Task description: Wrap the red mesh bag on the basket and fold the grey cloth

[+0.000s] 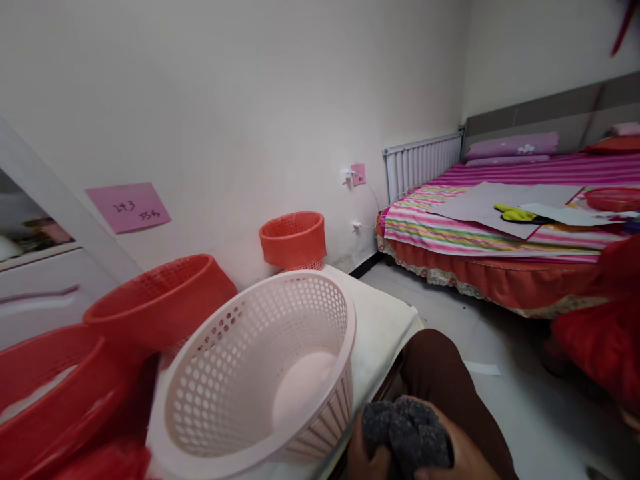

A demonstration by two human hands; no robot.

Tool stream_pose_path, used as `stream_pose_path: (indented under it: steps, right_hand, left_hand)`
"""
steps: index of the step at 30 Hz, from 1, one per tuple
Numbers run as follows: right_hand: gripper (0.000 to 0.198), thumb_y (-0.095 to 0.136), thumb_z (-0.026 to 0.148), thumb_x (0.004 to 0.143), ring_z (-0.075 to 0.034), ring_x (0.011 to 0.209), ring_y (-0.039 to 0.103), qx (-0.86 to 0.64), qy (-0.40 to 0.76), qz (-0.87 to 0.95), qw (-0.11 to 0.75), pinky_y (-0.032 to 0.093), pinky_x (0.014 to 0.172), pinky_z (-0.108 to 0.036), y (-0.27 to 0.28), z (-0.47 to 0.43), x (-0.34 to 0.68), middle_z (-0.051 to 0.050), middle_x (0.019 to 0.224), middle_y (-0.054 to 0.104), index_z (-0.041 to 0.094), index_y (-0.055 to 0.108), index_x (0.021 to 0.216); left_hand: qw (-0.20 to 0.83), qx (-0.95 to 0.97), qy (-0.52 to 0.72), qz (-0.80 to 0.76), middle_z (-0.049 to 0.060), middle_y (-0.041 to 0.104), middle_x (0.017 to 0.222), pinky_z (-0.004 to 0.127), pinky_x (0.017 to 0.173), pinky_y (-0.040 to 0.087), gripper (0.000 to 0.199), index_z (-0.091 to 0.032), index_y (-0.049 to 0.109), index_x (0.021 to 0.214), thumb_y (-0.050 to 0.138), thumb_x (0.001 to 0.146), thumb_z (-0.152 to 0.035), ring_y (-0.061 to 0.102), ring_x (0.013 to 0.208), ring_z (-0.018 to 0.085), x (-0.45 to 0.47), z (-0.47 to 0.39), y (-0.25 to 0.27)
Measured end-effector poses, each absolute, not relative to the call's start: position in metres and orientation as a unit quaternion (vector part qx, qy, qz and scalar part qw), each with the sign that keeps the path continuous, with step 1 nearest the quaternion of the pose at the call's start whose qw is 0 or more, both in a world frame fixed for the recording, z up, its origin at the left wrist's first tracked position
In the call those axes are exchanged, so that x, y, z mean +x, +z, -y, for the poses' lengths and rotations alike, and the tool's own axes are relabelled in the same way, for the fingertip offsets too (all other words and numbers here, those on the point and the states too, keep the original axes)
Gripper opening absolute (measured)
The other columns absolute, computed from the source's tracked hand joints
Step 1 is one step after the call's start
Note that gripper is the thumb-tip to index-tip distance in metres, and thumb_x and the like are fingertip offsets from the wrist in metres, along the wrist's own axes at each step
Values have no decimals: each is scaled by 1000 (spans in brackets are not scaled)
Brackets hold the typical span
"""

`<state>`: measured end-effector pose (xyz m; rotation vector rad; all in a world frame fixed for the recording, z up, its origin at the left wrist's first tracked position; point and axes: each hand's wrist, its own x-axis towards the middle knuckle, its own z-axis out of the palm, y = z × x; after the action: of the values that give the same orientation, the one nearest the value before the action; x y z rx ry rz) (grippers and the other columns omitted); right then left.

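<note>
Two hands meet at the bottom edge of the head view, at about 6 o'clock, both wrapped around a dark grey bundle of fabric (407, 430). The left hand (363, 457) grips it from the 8 o'clock side, fingers curled on the cloth; the right hand (463, 457) cups it from the 4 o'clock side, fingers closed over it too. The bundle sits on the person's lap, above a dark brown trouser leg (440, 373), and its lower part runs out of the picture.

Just beside the bundle, toward 9 o'clock, a pale pink perforated basket (260, 373) lies tilted with its mouth facing up and toward the camera. It rests on a white cloth-covered surface (380, 320). At 10 o'clock from it a red basket (160, 300) leans the same way, and more red baskets (50, 393) crowd the lower left corner. A smaller red basket (293, 239) stands farther back, near the wall, at about 12 o'clock from the pink one.

On the wall at 10 o'clock a pink note (127, 207) carries handwritten figures. Toward 2 o'clock stands a white radiator (423, 163), and a bed with a striped pink cover (450, 227) fills the right side, with papers (505, 200) and a yellow object (517, 215) lying on it. A red blurred mass (605, 333) sits at 3 o'clock; I cannot tell what it is.
</note>
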<state>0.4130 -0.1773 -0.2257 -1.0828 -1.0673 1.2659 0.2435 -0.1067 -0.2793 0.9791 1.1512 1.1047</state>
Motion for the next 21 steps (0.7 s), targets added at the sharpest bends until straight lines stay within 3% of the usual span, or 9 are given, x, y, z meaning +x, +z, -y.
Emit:
stream_pose_path:
  steps: [4,6,9,13,16,21]
  right_hand:
    - [53,82,41,58,-26,87,67,-463,554,380,577,50,78,-35,-240,173,429,-6,92,74,19,67,104]
    - [50,84,41,56,-25,82,67,-421,607,321,593,50,73,-34,-239,174,430,-6,86,74,19,69,98]
    - [48,83,44,57,-26,83,68,-390,644,254,607,51,77,-36,-232,176,422,-6,86,74,20,69,96]
    - [45,85,41,57,-25,82,68,-402,631,246,616,50,76,-35,-229,173,411,-5,85,75,19,70,93]
    - [47,87,39,55,-24,79,69,-389,626,248,628,50,74,-33,-234,169,409,-5,84,75,20,70,95]
    - [42,80,43,68,-25,88,70,-344,648,206,648,50,88,-39,-244,165,408,-6,95,75,23,69,104]
  left_hand:
    - [684,385,441,-434,9,77,90,43,87,51,52,-15,68,106,66,55,-26,70,91,31,249,111,-265]
    - [748,352,416,-378,8,77,85,45,88,50,52,-16,69,104,71,53,-27,71,90,32,249,113,-257]
    - [803,319,386,-322,10,77,85,49,95,47,53,-16,72,99,80,50,-32,69,98,36,247,114,-252]
    - [773,317,391,-387,12,77,83,51,102,43,55,-15,72,94,83,54,-51,69,101,35,246,114,-251]
    - [747,302,408,-429,10,77,76,53,103,42,57,-14,71,89,86,49,-53,69,100,36,247,111,-252]
    - [721,290,424,-464,9,78,77,53,108,38,65,-16,71,89,86,43,-59,64,112,37,249,105,-257]
